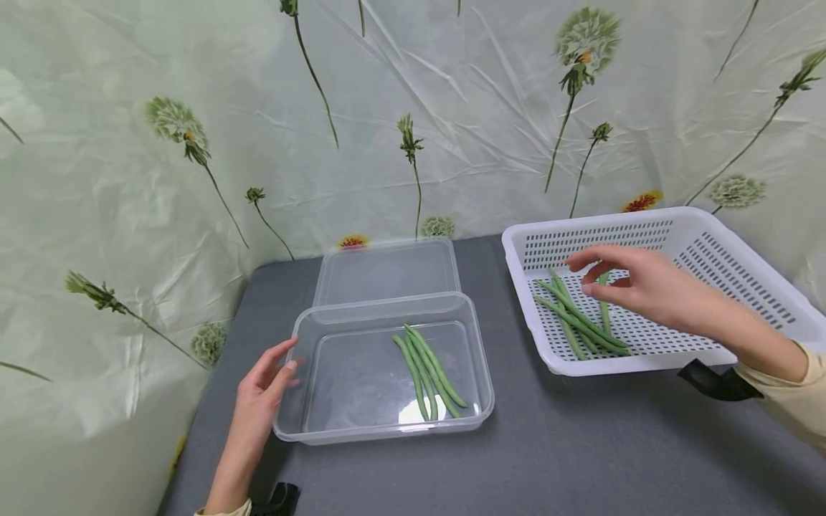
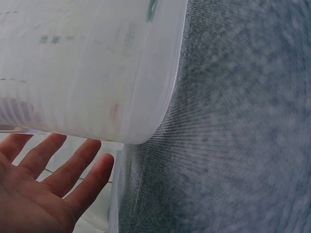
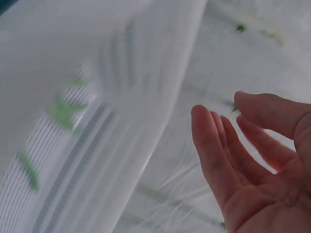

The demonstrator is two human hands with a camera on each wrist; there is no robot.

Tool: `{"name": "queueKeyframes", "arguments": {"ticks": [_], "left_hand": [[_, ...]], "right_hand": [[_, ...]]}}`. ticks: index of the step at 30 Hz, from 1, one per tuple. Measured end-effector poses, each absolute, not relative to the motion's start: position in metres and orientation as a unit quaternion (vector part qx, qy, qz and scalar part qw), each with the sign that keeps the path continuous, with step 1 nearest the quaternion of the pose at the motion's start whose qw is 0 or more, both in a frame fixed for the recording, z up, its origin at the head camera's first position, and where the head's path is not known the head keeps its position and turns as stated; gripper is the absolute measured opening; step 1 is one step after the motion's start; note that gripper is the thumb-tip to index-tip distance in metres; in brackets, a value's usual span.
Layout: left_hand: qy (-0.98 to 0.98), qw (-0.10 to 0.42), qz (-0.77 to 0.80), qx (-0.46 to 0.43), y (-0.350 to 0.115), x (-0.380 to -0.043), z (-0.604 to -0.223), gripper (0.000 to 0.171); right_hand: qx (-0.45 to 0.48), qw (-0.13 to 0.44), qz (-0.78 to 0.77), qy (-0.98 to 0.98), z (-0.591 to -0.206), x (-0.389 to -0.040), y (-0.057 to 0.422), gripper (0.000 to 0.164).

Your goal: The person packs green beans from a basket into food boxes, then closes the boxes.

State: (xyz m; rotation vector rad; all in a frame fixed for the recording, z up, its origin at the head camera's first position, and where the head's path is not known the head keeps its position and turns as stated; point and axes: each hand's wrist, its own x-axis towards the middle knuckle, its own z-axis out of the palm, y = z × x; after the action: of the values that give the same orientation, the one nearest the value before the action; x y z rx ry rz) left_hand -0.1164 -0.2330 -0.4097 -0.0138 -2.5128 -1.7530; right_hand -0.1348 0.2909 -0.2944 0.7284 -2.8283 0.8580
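Observation:
Several green beans (image 1: pixel 429 373) lie side by side in the right half of a clear plastic container (image 1: pixel 348 380). At that container's left wall is my left hand (image 1: pixel 261 394), its fingers spread along the side; the left wrist view shows the fingertips right at the wall (image 2: pixel 97 97). My right hand (image 1: pixel 635 287) hovers over a white perforated basket (image 1: pixel 525 315), fingers loosely bent and thumb apart from them, with nothing between. Below it, more green beans (image 1: pixel 574 315) lie crossed in a loose pile on the basket floor. The right wrist view shows the beans blurred through the basket's side.
A clear flat lid (image 1: pixel 390 269) lies behind the container, against the flower-printed sheet (image 1: pixel 361 143) that hangs at the back and left. Everything stands on a dark grey table (image 1: pixel 529 444). Black straps (image 1: pixel 719 380) circle both wrists.

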Motion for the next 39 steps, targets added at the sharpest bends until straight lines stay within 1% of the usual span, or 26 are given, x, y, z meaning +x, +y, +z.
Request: {"name": "queueKeyframes", "arguments": {"ticks": [5, 8, 13, 18, 22, 25, 36, 39], "left_hand": [[-0.821, 0.032, -0.571, 0.001, -0.233, -0.116, -0.410, 0.039], [-0.823, 0.034, -0.567, -0.001, -0.233, -0.116, -0.410, 0.039], [-0.824, 0.037, -0.565, -0.004, -0.233, -0.117, -0.410, 0.039], [-0.824, 0.037, -0.566, -0.002, -0.233, -0.116, -0.410, 0.039], [-0.823, 0.037, -0.566, 0.000, -0.233, -0.116, -0.410, 0.039], [-0.823, 0.039, -0.567, 0.000, -0.233, -0.116, -0.410, 0.039], [-0.825, 0.043, -0.564, -0.004, -0.233, -0.117, -0.409, 0.038], [-0.825, 0.044, -0.564, -0.004, -0.233, -0.117, -0.410, 0.038]], "right_hand": [[0.211, -0.023, 0.245, -0.946, -0.294, -0.160, 0.322, 0.037], [0.205, -0.068, 0.258, -0.942, -0.297, -0.175, 0.338, 0.038], [0.193, -0.108, 0.275, -0.936, -0.311, -0.199, 0.360, 0.038], [0.175, -0.128, 0.275, -0.937, -0.333, -0.219, 0.374, 0.034], [0.190, -0.142, 0.275, -0.932, -0.350, -0.230, 0.386, 0.032], [0.204, -0.148, 0.276, -0.928, -0.359, -0.235, 0.394, 0.034], [0.194, -0.169, 0.313, -0.914, -0.371, -0.242, 0.404, 0.037], [0.184, -0.186, 0.337, -0.904, -0.375, -0.243, 0.406, 0.038]]}}
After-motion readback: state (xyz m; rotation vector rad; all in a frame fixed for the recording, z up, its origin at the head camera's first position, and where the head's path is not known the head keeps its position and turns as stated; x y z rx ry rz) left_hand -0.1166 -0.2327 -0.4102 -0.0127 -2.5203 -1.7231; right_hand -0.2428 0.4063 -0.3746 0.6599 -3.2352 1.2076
